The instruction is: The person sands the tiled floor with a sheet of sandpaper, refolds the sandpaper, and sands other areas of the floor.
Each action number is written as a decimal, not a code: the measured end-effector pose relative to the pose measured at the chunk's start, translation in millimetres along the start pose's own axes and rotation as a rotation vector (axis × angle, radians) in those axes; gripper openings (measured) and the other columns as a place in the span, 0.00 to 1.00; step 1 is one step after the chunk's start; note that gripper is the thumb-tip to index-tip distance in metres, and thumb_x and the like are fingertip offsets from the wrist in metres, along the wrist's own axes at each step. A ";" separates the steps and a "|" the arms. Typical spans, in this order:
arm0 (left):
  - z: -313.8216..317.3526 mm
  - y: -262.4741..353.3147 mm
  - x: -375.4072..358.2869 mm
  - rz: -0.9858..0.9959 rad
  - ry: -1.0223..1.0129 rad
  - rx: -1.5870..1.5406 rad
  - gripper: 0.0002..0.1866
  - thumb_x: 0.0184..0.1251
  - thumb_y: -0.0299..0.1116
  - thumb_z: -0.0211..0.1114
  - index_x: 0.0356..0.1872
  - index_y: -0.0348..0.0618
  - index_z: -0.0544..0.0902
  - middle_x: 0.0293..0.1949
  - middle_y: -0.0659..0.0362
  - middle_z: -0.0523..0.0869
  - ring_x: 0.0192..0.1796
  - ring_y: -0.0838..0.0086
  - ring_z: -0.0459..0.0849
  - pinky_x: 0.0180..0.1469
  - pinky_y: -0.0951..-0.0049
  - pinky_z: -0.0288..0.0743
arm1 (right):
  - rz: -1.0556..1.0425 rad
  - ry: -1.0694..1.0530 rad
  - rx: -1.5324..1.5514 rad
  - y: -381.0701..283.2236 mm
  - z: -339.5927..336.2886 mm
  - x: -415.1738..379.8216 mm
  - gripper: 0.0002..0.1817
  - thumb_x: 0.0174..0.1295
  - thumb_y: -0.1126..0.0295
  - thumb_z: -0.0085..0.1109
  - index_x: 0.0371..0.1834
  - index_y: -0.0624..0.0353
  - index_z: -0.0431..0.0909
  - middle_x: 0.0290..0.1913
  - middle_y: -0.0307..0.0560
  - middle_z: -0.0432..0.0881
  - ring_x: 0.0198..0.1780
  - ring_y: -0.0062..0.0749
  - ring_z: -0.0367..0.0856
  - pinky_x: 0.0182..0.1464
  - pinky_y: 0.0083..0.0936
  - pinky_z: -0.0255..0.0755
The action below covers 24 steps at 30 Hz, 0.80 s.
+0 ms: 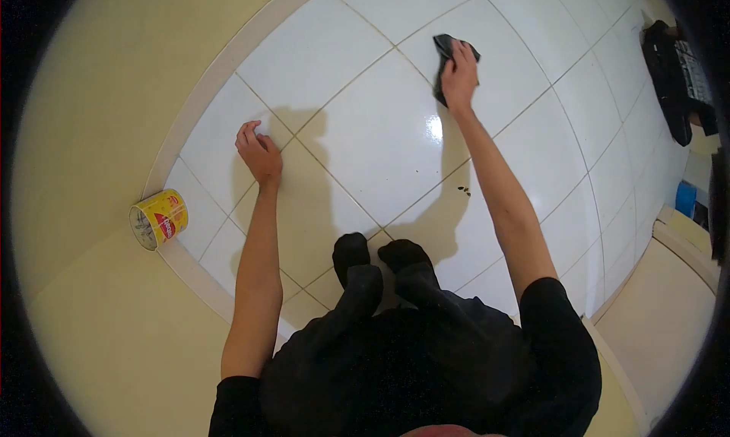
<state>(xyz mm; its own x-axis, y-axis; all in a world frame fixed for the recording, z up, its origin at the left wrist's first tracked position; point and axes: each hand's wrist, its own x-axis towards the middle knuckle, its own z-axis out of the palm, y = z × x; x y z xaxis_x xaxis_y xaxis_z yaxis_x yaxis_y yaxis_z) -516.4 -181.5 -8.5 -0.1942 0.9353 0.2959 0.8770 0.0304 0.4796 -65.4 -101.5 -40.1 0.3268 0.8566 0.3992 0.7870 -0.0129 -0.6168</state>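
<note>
My right hand (460, 78) presses a dark, crumpled cloth (440, 87) against the white tiled floor (365, 133), arm stretched far forward. Parts of the cloth stick out around the fingers and palm. Over the tiles on the left, my left hand (261, 157) holds nothing, its fingers loosely bent and apart. Small dark crumbs (464, 191) lie on the floor between my feet and the cloth, with a few tinier specks nearby.
A yellow tub (169, 213) with a red label sits in the left corner by the wall (91, 133). My feet in black socks (407, 256) are on the tiles. At the far right are a black bag-like item (665, 83) and a blue object (686, 199).
</note>
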 end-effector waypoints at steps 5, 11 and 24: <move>1.5 -5.5 -1.6 0.000 -0.008 0.009 0.19 0.69 0.21 0.54 0.60 0.43 0.79 0.63 0.52 0.79 0.65 0.53 0.74 0.69 0.52 0.67 | -0.236 -0.153 0.208 -66.0 52.7 10.8 0.24 0.57 0.84 0.58 0.59 0.60 0.86 0.60 0.53 0.86 0.70 0.53 0.79 0.71 0.44 0.73; 1.9 -8.7 -1.4 0.050 0.004 0.019 0.19 0.70 0.21 0.54 0.60 0.43 0.79 0.64 0.53 0.78 0.66 0.54 0.74 0.69 0.52 0.67 | -0.498 -0.526 0.448 -106.6 60.0 -32.8 0.30 0.49 0.86 0.54 0.57 0.55 0.89 0.61 0.46 0.88 0.69 0.46 0.81 0.72 0.44 0.75; -0.3 0.8 -1.7 0.070 0.036 0.029 0.18 0.70 0.20 0.53 0.58 0.40 0.81 0.61 0.49 0.81 0.64 0.51 0.76 0.67 0.51 0.69 | -0.549 -1.079 0.680 -64.0 -48.1 -105.4 0.29 0.42 0.89 0.53 0.48 0.60 0.93 0.57 0.47 0.91 0.66 0.47 0.83 0.74 0.45 0.72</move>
<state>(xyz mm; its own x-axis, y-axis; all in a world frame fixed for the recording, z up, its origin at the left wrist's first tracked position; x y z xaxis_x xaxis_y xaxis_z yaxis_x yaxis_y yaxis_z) -515.5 -183.2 -8.3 -0.1470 0.9221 0.3578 0.9011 -0.0244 0.4330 -125.1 -215.8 -10.0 -0.7450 0.6445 0.1718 0.1732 0.4357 -0.8833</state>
